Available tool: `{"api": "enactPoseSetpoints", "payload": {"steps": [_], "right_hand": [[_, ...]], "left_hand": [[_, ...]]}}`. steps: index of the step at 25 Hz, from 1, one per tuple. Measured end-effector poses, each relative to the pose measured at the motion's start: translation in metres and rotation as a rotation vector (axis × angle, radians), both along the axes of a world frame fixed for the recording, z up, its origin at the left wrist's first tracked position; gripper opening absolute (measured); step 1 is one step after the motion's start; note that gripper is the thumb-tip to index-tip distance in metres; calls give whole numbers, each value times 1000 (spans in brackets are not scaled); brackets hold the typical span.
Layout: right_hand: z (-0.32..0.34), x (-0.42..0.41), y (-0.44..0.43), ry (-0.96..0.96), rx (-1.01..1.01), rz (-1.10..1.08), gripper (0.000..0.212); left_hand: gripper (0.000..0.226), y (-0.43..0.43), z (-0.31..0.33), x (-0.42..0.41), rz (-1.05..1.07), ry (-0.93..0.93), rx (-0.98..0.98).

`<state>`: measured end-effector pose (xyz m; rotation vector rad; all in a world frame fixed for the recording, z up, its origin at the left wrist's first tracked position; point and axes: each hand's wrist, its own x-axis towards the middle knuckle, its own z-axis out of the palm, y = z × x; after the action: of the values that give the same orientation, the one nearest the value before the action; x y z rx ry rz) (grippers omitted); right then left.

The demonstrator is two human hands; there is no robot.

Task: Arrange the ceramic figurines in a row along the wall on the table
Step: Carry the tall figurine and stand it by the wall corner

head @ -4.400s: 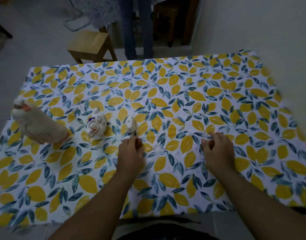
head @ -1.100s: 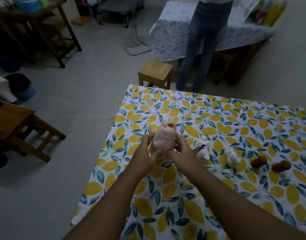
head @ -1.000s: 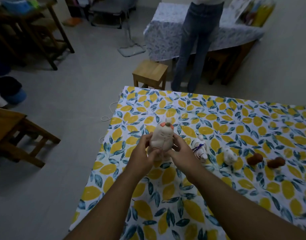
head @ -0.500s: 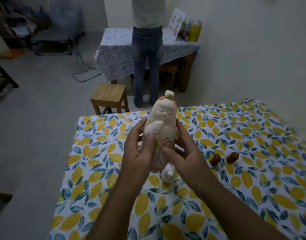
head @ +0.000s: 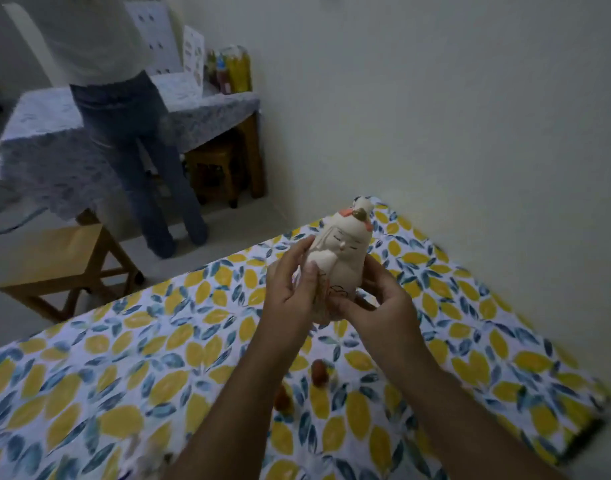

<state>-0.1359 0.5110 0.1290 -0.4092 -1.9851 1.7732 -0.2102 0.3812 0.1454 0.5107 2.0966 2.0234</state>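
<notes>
A tall cream ceramic figurine (head: 342,251) with a painted face and orange headband is held upright in the air over the far part of the table (head: 124,358), close to the wall (head: 435,116). My left hand (head: 290,289) grips its left side and my right hand (head: 376,299) cups its lower right side. Two small brown figurines (head: 319,372) (head: 283,400) stand on the leaf-patterned cloth between my forearms, the nearer one partly hidden by my left arm. The other white figurines are out of sight.
A person in jeans (head: 134,140) stands at a cloth-covered table (head: 44,133) beyond the far edge. A wooden stool (head: 55,261) sits on the floor at the left. The table's right edge runs along the wall.
Both hands have carried the tall figurine right and toward the wall. The view has swung right, so the small white figurines have dropped out of sight.
</notes>
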Motion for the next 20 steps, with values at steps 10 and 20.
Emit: {"api": "enactPoseSetpoints", "payload": {"steps": [10,20], "right_hand": [[-81,-137,217,-4,-34,-314,61],[-137,-198,285,-13,-17,-403,54]], "left_hand": [[31,259,-68,-149,-43,-291,10],[33,339,-106,-209,-79,-255,-59]]}}
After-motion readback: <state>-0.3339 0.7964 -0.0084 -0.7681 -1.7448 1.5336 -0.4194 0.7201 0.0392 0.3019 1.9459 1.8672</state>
